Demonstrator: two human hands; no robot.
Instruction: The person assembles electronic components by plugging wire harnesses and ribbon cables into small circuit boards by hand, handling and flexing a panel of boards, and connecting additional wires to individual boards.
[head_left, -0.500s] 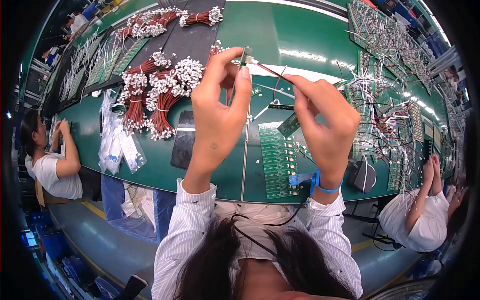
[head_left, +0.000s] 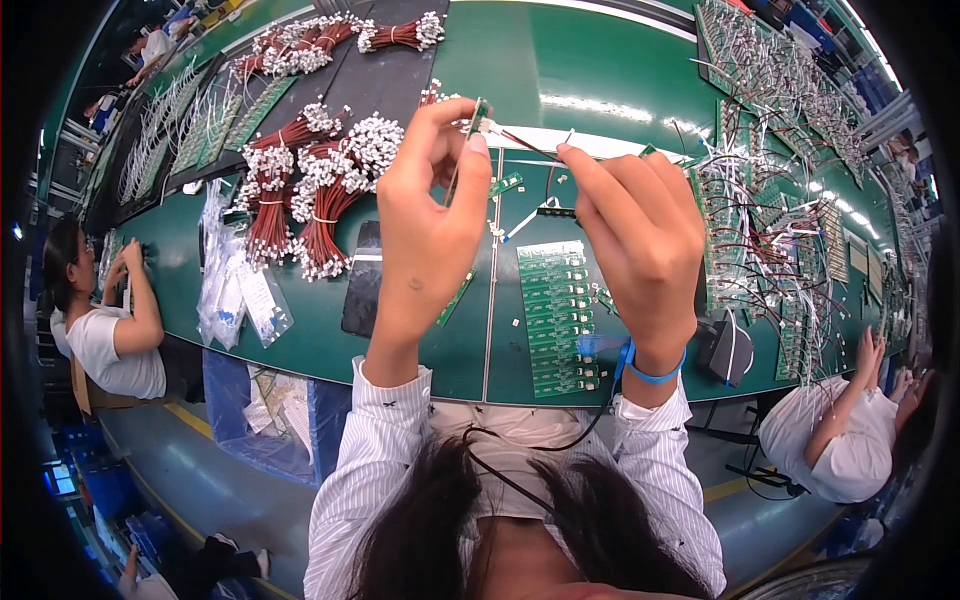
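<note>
Left hand [head_left: 430, 215] up over the bench, thumb and fingers gripping a small green circuit board [head_left: 479, 110], seen nearly edge-on. Right hand [head_left: 648, 245] pinches a dark red cable [head_left: 525, 142] between thumb and forefinger, other fingers curled in; the cable's white connector [head_left: 488, 126] is at the board, can't tell if fully seated. Below, on the green table [head_left: 455, 375], a panel of green boards [head_left: 553, 325] lies between the forearms, with a dark strip [head_left: 555, 211] above it, partly behind right hand. Left wrist partly covers a black flat case [head_left: 364, 295]. Left of that: red cable bundles with white ends [head_left: 270, 205], then clear plastic bags [head_left: 225, 270] near the table edge. Right side crowded: tangled heap of wired boards [head_left: 775, 250] just beyond right hand, black rounded object [head_left: 725, 355] beside right wrist. Blue wristband [head_left: 655, 378] on right wrist, black cord [head_left: 575, 440] trailing down. Blue-lined bin [head_left: 225, 400] below table edge, left. Seated co-workers at far left [head_left: 112, 335] and far right [head_left: 835, 440].
</note>
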